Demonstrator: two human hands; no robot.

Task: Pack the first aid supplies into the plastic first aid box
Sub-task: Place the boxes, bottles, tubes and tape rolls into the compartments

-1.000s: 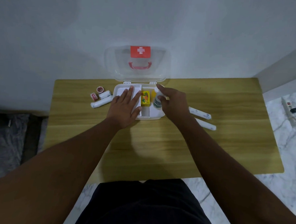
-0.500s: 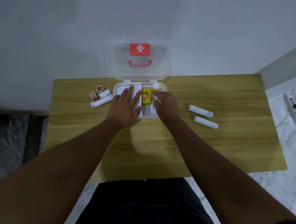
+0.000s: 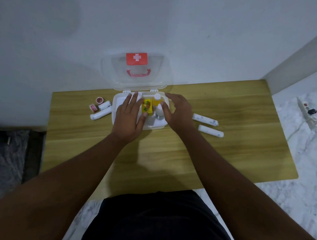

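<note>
The white plastic first aid box (image 3: 154, 127) stands open at the table's far edge, its clear lid (image 3: 109, 69) leaning on the wall. Inside lie a yellow packet (image 3: 147, 108), a yellow bottle with a white cap (image 3: 156, 99) and a small clear bottle (image 3: 159, 113). My left hand (image 3: 129, 116) rests flat on the box's left compartment, fingers spread. My right hand (image 3: 176, 111) hovers over the box's right side with fingers apart, holding nothing. Two white bandage rolls (image 3: 205, 120) (image 3: 210, 131) lie right of the box; two more (image 3: 100, 114) (image 3: 105, 105) lie to its left.
Two small red-and-white tape rolls (image 3: 93, 107) (image 3: 100, 100) sit at the far left of the wooden table (image 3: 170, 157). A white power strip (image 3: 306, 113) lies on the marble floor to the right. A white wall stands right behind the box.
My right hand set the small clear bottle down inside the box and let it go; its fingers have spread. My left hand stayed flat on the box.
</note>
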